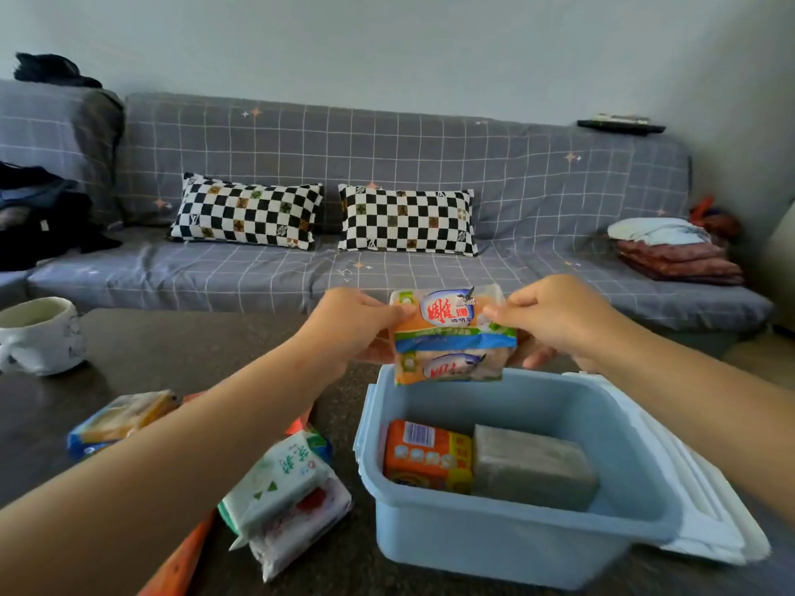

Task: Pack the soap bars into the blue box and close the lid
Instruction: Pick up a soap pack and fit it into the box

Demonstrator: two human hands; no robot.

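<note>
Your left hand and right hand pinch a soap pack with red Chinese lettering above the box.

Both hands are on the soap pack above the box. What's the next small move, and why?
Probably lower the soap pack, held by the left hand and right hand, into the blue box. It hangs over the far rim, and the space behind the orange bar and grey bar looks free.
</note>
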